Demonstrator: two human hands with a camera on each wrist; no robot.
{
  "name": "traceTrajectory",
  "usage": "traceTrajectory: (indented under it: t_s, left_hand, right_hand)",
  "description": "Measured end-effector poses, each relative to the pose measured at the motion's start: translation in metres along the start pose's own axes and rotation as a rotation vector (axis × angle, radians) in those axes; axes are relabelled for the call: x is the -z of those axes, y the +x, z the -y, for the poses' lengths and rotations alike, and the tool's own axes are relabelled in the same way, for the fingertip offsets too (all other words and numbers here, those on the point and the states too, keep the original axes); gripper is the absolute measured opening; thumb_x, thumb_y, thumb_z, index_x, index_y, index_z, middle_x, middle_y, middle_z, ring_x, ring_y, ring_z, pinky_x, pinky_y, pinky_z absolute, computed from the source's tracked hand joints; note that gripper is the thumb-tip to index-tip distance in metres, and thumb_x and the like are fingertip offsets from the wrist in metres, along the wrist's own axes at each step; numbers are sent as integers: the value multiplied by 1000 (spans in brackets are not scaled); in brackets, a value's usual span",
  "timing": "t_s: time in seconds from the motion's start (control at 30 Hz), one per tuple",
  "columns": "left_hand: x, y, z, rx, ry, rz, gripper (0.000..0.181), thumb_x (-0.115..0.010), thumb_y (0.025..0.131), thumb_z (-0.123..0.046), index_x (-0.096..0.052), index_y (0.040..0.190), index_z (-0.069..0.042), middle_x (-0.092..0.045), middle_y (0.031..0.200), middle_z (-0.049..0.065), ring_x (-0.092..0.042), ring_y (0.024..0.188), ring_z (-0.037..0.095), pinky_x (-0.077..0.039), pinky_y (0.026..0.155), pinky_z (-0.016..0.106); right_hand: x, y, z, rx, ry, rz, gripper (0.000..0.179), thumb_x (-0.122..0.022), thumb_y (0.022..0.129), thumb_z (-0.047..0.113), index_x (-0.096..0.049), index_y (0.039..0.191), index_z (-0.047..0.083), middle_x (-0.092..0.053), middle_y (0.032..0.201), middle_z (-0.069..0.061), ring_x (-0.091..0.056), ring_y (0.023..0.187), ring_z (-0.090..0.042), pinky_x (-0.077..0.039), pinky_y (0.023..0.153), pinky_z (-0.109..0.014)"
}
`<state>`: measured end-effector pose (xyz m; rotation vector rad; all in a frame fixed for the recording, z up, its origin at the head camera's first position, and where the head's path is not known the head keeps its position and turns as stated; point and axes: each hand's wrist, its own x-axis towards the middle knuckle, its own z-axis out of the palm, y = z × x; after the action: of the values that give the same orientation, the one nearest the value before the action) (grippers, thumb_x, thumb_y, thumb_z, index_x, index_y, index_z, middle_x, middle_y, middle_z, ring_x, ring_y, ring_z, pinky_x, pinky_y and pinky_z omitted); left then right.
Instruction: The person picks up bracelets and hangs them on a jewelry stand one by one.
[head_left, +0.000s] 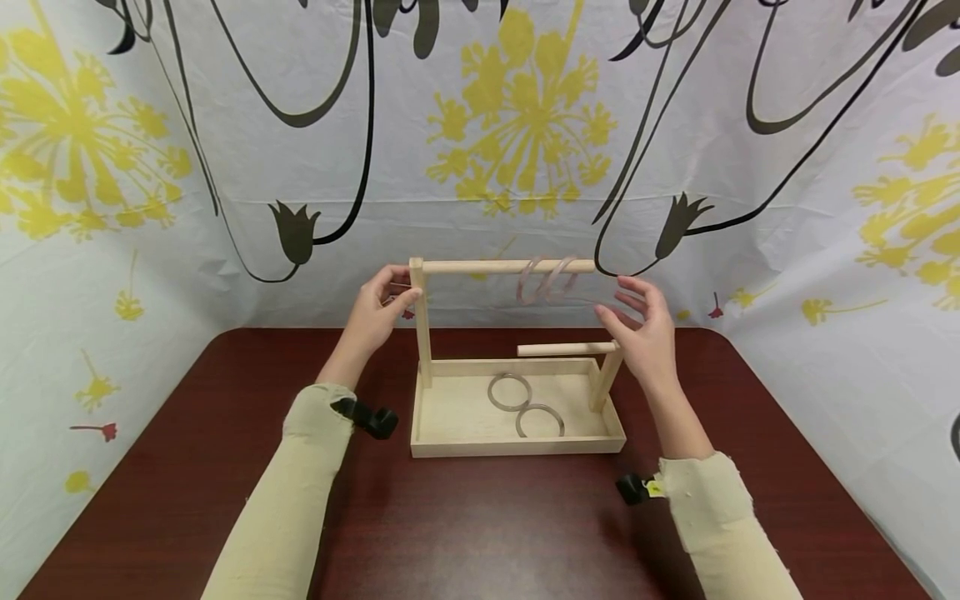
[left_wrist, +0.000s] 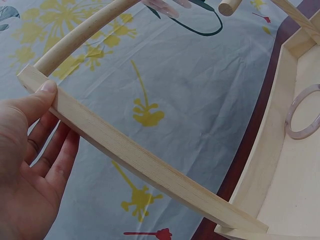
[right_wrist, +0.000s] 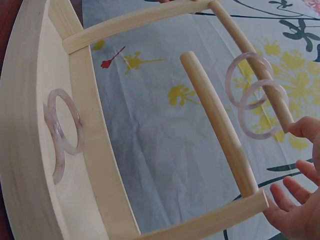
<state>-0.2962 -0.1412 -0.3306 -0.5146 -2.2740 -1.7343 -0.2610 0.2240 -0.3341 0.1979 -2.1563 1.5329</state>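
Hands counted: two. Left hand [head_left: 371, 312] pinches the tall post [head_left: 422, 333] near its top, thumb on one face, part of the fingers hidden behind. Right hand [head_left: 648, 342] is held wide, digits spread, beside the short post [head_left: 606, 379] and near the free end of the upper rod [head_left: 472, 267]; actual contact cannot be confirmed. Rods: two, upper and lower rod [head_left: 562, 349], one per post. Rings: four. Two pale hanging rings [right_wrist: 241, 114] encircle the upper rod towards its free end; two tray rings [head_left: 490, 392] lie on the floor of the wooden tray [head_left: 517, 447], meeting at their edges, whether overlapping or merely touching not determinable. Tray sits on the dark table [head_left: 465, 517], before a flower-printed cloth [head_left: 465, 233]. Obscured: nearer tray ring's lower edge, behind the front wall. Cut off: both sleeves [head_left: 285, 492] at the head view's lower edge; hanging rings at the left wrist view's top.
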Motion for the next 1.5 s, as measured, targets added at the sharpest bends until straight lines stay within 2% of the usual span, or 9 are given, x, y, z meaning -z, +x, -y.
traceTrajectory:
  t_s: [0.1, 0.3, 0.53, 0.67, 0.83, 0.9, 1.07, 1.4, 1.5]
  left_hand:
    - [0, 0, 0, 1, -3, -2, 35, -59, 101, -12, -54, 132, 1, -58, 122, 21, -59, 96, 9, -53, 71, 18]
    - [0, 0, 0, -5, -12, -6, 34, -59, 100, -10, -54, 132, 3, -58, 120, 22, -59, 92, 3, -53, 70, 18]
    - [0, 0, 0, -2, -6, -2, 35, -59, 101, -11, -54, 132, 2, -58, 121, 22, -59, 94, 6, -53, 71, 18]
    - [0, 0, 0, -2, -8, -2, 34, -59, 101, -11, -54, 132, 1, -58, 121, 22, -59, 94, 6, -53, 71, 19]
    - [0, 0, 0, -7, -4, -4, 34, -59, 101, -11, -54, 132, 2, -59, 121, 22, -59, 94, 7, -53, 71, 18]
    - [0, 0, 0, -6, -3, -4, 34, -59, 101, -11, -54, 132, 1, -59, 121, 22, -59, 95, 7, -53, 71, 19]
    - [0, 0, 2, -6, 2, -4, 34, -59, 101, -12, -54, 132, 0, -59, 121, 20, -59, 96, 7, -53, 72, 19]
    - [0, 1, 2, 1, -1, 0, 35, -59, 101, -13, -54, 132, 1, -58, 122, 21, -59, 96, 7, -53, 73, 18]
    - [0, 1, 2, 2, 1, 2, 35, -59, 101, -13, -54, 133, 1, -58, 122, 21, -59, 96, 7, -53, 73, 18]
  right_hand:
    - [3, -1, -3, 4, -18, 9, 56, -71, 92, 11, -48, 143, 7, -46, 147, -8, -52, 134, -28, -49, 108, -43]
    - [8, -2, -11, 0, -38, 11, 57, -72, 91, 11, -49, 143, 9, -48, 146, -6, -53, 134, -28, -52, 104, -27]
    - [13, -2, -17, -8, -61, 20, 52, -70, 92, 9, -51, 141, 5, -50, 144, -9, -53, 133, -30, -51, 106, -36]
    - [15, -3, -20, -12, -75, 29, 51, -70, 92, 9, -52, 139, 3, -50, 143, -10, -54, 132, -29, -51, 105, -27]
    - [16, -4, -23, -28, -82, 30, 49, -69, 92, 5, -53, 137, -1, -50, 140, -15, -57, 119, -3, -48, 94, -7]
    - [17, -5, -25, -25, -94, 40, 48, -69, 92, 6, -53, 137, -1, -51, 139, -15, -56, 117, 0, -46, 92, -5]
    - [21, -8, -26, -11, -110, 67, 47, -70, 93, 12, -55, 137, 4, -52, 137, -10, -56, 123, -11, -50, 97, -11]
    - [25, -12, -29, -5, -104, 117, 45, -70, 94, 18, -56, 134, 4, -55, 136, -8, -58, 122, -12, -50, 95, -11]
    - [26, -12, -31, 7, -98, 135, 44, -69, 95, 18, -56, 133, 2, -57, 134, -7, -58, 120, -7, -49, 94, -8]
